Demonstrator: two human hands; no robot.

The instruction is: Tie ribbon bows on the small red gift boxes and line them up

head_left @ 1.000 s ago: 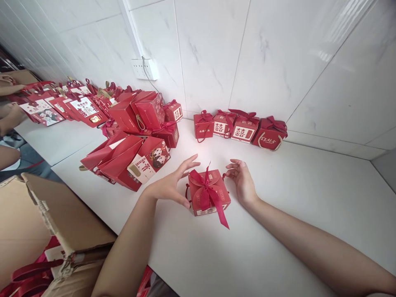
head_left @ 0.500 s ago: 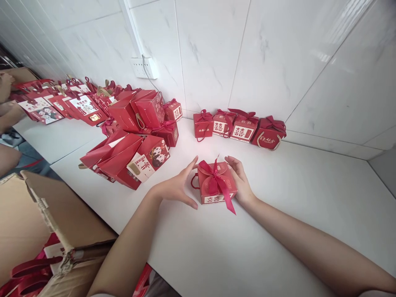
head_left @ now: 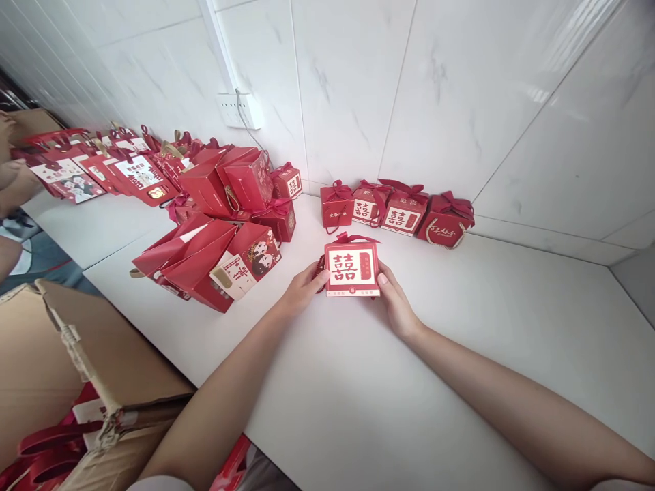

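Between my two hands is a red gift box with a white front panel, a large red character and a ribbon bow on top. Its front face is turned toward me. My left hand grips the left side, thumb at the front edge, beside a dark red cord handle. On the opposite side my right hand is closed against the box, its thumb near the front corner. The far fingers of both hands are partly hidden behind the box.
Several bowed red boxes stand in a row along the tiled wall. Left of my hands, red boxes are piled on the white table. An open cardboard carton holds red items at lower left. Another person's arm shows at far left.
The gift box has tipped so its front panel faces me, and it has moved slightly away from me. My left hand has closed onto its side.
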